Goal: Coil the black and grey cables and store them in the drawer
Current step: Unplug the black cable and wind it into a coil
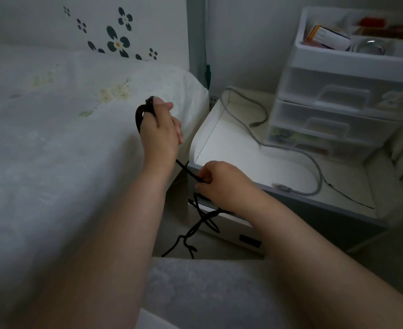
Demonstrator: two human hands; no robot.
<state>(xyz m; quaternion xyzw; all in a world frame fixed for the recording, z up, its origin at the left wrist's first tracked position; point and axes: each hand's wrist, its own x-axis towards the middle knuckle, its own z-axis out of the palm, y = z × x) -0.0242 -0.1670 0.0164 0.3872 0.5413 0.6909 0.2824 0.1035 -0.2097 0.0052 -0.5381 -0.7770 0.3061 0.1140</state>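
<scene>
Left hand (160,131) is closed round a small loop of the black cable (203,222) over the bed (53,138), just left of the open drawer (243,148). Right hand (222,184) pinches same cable at drawer's front corner, rest dangles tangled below. Grey cable (314,167) lies uncoiled across drawer & worktop (352,188).

No legible text, labels or numbers anywhere.

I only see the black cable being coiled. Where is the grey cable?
In the head view, right of both hands, the grey cable lies uncoiled across the white nightstand top, in front of the plastic drawer unit.
</scene>
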